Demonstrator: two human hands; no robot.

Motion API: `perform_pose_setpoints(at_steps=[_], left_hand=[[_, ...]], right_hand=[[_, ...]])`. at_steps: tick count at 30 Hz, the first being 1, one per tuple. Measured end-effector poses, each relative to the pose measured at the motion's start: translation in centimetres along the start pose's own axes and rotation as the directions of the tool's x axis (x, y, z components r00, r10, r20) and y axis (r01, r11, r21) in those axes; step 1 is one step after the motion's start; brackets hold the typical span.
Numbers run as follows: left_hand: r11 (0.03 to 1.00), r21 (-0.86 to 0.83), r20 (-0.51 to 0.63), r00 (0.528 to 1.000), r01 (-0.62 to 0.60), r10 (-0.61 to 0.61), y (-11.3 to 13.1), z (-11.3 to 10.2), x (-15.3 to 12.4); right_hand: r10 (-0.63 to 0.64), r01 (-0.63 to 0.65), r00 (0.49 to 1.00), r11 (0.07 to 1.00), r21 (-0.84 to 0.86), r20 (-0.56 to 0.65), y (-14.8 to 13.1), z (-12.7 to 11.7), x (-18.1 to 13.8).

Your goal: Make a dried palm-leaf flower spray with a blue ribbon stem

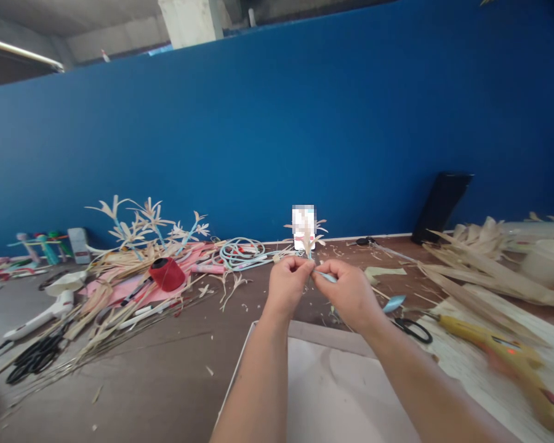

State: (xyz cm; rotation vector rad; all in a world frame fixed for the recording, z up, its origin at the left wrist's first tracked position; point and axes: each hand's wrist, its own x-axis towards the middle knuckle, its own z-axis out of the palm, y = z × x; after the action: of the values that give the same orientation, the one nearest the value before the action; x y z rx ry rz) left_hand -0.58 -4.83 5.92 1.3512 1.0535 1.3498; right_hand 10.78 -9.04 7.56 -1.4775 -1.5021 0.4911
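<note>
My left hand (287,282) and my right hand (348,290) meet above the brown table (166,363), both pinched on a small straw flower stem (310,243) that stands upright between the fingertips. A light blue ribbon (327,277) runs from the stem under my right fingers, and its loose end (394,303) lies on the table to the right. The flower's top is partly hidden by a blurred patch.
A white sheet (332,381) lies below my forearms. Right: black scissors (414,330), a yellow glue gun (503,357), dried husk leaves (480,271). Left: a red thread spool (167,273), finished straw flowers (143,227), coiled blue cord (240,252), more scissors (32,360).
</note>
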Motion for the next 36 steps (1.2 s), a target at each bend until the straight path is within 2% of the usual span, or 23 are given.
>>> perform_pose_setpoints(at_steps=[6, 20, 28, 36], left_hand=[[0.993, 0.114, -0.038, 0.998, -0.042, 0.046, 0.2, 0.0, -0.1], [0.994, 0.092, -0.019, 0.998, 0.058, -0.056, 0.5, -0.2, -0.1], [0.994, 0.098, -0.025, 0.998, 0.054, -0.051, 0.4, -0.4, 0.0], [0.993, 0.113, -0.004, 0.999, 0.038, -0.038, 0.4, -0.6, 0.0]], right_hand=[[0.018, -0.018, 1.000, 1.000, -0.010, -0.023, 0.3, 0.3, 0.0], [-0.021, 0.016, 0.998, 0.995, 0.094, 0.058, 1.2, 0.2, 0.4], [-0.133, 0.129, 0.991, 0.984, 0.123, 0.031, 1.9, 0.1, 1.0], [-0.105, 0.095, 0.990, 0.990, 0.103, 0.093, 2.1, -0.4, 1.1]])
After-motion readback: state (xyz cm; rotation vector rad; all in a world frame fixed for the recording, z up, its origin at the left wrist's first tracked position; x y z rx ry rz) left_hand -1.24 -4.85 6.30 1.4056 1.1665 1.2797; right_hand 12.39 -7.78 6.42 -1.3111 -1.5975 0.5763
